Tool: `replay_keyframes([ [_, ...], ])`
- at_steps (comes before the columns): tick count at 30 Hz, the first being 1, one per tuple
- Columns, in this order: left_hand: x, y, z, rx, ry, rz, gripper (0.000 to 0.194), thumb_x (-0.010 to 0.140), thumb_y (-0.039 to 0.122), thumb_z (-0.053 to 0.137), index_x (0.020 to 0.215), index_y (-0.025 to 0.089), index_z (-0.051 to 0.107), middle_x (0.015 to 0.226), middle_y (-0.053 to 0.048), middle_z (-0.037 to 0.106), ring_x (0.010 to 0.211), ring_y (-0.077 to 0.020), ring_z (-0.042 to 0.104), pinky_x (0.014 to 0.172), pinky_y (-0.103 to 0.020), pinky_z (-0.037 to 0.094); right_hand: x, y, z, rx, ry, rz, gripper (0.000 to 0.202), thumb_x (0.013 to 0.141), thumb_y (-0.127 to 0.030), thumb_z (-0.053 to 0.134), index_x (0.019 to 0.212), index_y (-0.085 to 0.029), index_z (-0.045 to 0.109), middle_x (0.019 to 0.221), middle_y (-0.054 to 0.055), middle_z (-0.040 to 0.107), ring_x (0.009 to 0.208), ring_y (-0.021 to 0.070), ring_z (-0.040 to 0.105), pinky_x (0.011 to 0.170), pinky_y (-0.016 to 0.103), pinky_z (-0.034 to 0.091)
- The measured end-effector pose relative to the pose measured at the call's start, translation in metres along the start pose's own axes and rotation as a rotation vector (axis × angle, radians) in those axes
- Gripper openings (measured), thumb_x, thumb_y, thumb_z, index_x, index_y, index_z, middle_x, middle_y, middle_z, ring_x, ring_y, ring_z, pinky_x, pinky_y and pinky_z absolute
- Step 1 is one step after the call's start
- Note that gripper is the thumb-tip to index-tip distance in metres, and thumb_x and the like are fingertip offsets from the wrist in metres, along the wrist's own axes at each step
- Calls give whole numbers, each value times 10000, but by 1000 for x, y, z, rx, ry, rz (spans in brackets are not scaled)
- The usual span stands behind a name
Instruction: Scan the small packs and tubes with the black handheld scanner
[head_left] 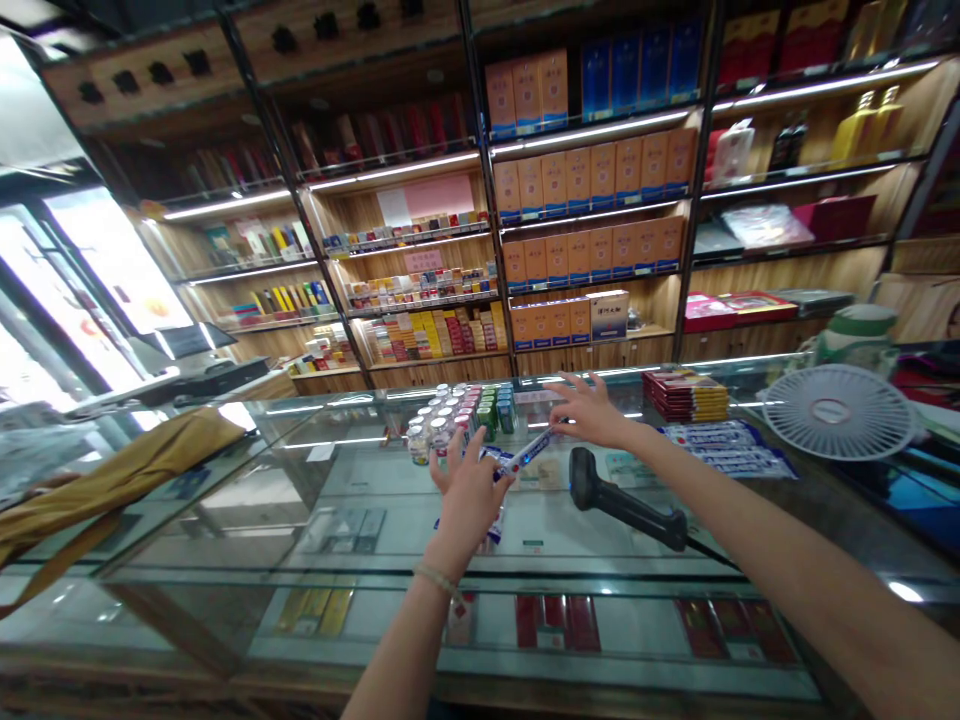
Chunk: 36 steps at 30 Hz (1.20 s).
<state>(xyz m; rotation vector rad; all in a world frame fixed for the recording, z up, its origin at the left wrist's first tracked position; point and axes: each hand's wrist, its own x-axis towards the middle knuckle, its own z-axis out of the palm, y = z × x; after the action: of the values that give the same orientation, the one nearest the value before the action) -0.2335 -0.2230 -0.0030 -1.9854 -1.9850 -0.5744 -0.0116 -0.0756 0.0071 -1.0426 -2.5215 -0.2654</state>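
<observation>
A slim blue-and-white packet (pixel 534 447) is stretched between my two hands above the glass counter. My left hand (pixel 466 490), with a bracelet at the wrist, pinches its lower left end between thumb and finger. At its upper right end, my right hand (pixel 589 410) grips it with thumb and finger, the other fingers spread. Beneath and beside my left hand, more blue-and-white packets (pixel 493 530) lie on the glass, partly hidden by that hand. Small bottles with white and pink caps (pixel 442 410) stand in rows just beyond, next to green and blue containers (pixel 495 408).
A black handheld scanner (pixel 626 505) lies below my right hand. Red-and-yellow packs (pixel 684 394), a row of blue-and-white packets (pixel 727 448) and a white fan (pixel 836 411) are at the right. Mustard cloth (pixel 127 470) covers the left counter. Stocked shelves (pixel 592 220) stand behind.
</observation>
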Motion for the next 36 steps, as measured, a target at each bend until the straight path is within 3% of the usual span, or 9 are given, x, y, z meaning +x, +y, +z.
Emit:
replay_keyframes([
  [4, 21, 8, 0, -57, 8, -2, 107, 851, 349, 731, 895, 271, 791, 1576, -43, 474, 1515, -401, 266, 1197, -726, 147, -13, 18, -8, 12, 58, 80, 177, 945, -413, 606, 927, -337, 766, 1590, -11, 438, 1508, 342, 244, 1157, 706, 112],
  [10, 54, 20, 15, -85, 46, 41, 186, 875, 400, 699, 822, 241, 780, 1541, -80, 513, 1487, -436, 299, 1172, -743, 192, -34, 46, -16, 6, 148, 166, 203, 954, -413, 588, 906, -320, 762, 1594, 13, 428, 1504, 342, 246, 1149, 705, 167],
  [19, 92, 42, 43, -197, 119, 86, 193, 849, 396, 721, 755, 232, 762, 1513, -92, 541, 1463, -435, 338, 1142, -776, 192, -57, 77, -8, -31, 307, 231, 246, 977, -387, 541, 884, -298, 751, 1558, 31, 471, 1476, 339, 286, 1132, 671, 224],
  [27, 126, 64, 60, -280, 210, 130, 151, 852, 359, 720, 790, 223, 742, 1536, -88, 516, 1473, -401, 337, 1168, -736, 177, -60, 96, 1, -91, 477, 306, 238, 984, -364, 528, 892, -273, 729, 1542, 69, 480, 1475, 327, 292, 1141, 640, 243],
  [36, 130, 57, 91, -421, 234, 82, 157, 856, 360, 697, 766, 233, 719, 1506, -59, 550, 1459, -367, 351, 1186, -678, 205, -66, 95, 21, -78, 555, 315, 224, 987, -361, 522, 920, -272, 717, 1501, 84, 497, 1456, 338, 319, 1134, 631, 242],
])
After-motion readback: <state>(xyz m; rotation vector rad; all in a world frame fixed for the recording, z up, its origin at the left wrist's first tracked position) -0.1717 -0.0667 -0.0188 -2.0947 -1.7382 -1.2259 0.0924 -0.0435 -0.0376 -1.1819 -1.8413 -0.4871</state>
